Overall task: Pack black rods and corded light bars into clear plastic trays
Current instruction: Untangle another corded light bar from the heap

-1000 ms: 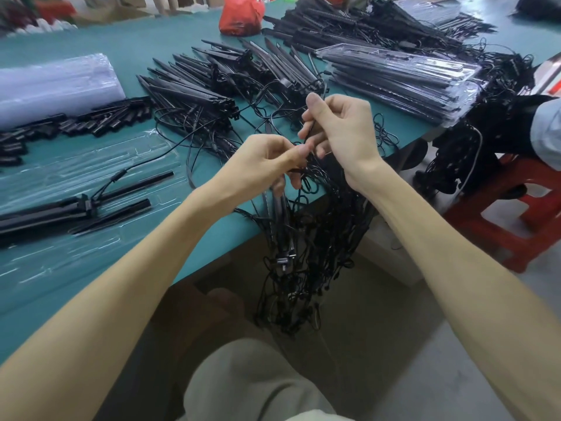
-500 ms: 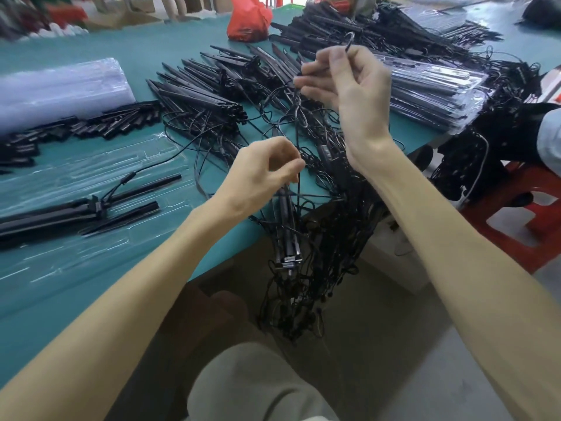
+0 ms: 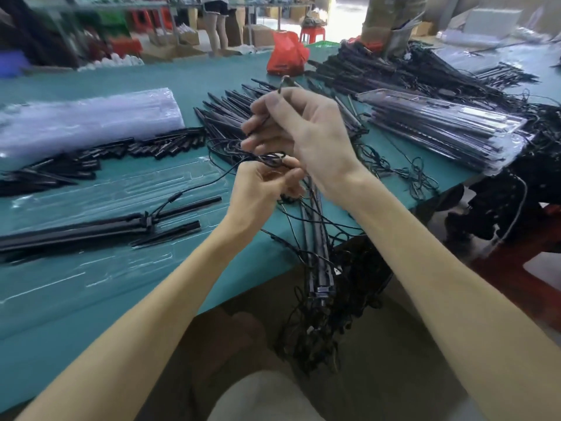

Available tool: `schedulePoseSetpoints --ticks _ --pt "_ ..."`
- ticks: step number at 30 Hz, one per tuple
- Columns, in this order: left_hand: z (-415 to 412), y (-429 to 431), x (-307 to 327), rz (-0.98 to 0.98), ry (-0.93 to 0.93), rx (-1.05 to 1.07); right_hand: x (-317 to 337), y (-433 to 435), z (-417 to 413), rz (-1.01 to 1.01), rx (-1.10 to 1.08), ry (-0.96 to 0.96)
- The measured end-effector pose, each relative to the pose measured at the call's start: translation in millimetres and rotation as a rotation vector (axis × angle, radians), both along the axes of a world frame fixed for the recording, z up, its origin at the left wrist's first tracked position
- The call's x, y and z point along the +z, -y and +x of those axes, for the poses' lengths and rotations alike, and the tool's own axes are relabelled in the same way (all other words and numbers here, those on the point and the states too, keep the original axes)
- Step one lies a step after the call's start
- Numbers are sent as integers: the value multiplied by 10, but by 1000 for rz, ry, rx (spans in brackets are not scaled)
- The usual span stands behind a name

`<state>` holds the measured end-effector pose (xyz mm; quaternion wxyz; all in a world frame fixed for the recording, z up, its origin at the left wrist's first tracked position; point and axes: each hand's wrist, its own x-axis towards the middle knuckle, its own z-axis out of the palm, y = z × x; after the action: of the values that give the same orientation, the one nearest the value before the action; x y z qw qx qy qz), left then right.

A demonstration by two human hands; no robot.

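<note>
Corded black light bars point(image 3: 318, 244) hang in a slim bundle over the near edge of the teal desk point(image 3: 60, 314), and their thin black cord point(image 3: 273, 158) runs up into both hands.

Head view: the right hand point(image 3: 306, 132) is raised above the desk. Its grip is closed in a thumb-and-finger pinch on the cord, and a small loop pokes out above the fingertips. The left hand point(image 3: 261, 192) sits just beneath, its grip curled round a few gathered turns of the same cord.

A second ago both hands met low at the desk edge. Since then the right hand has drawn the cord upward and the left hand has risen after it. I judge that the cord is being pulled free of the dangling tangle of black cords point(image 3: 358, 287) and coiled. That would let one bar lie tidily in a tray.

To the left a clear plastic tray point(image 3: 106, 183) lies flat on the desk and already holds long black rods point(image 3: 194, 203). A stack of filled clear trays point(image 3: 440, 126) sits to the right. A loose heap of black rods point(image 3: 224, 107) lies behind the hands.
</note>
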<state>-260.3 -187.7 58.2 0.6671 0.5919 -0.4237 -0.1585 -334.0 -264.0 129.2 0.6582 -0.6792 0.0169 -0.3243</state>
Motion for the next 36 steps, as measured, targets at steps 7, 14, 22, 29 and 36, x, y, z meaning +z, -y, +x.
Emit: schedulePoseSetpoints --ticks 7,14,22,29,36 --pt "303 -284 83 -246 -431 128 -218 -328 263 8 85 -131" --pt "756 -853 -34 -183 -276 176 -414 -684 486 152 224 -224" --pt "1007 -1570 -6 -14 -193 -53 -510 -1144 758 214 425 -315" --pt "1316 -2085 198 -360 -595 -106 -901 -1285 835 79 469 -579" --pt "1398 -2405 181 -417 -671 -143 -902 -794 842 546 244 -422"
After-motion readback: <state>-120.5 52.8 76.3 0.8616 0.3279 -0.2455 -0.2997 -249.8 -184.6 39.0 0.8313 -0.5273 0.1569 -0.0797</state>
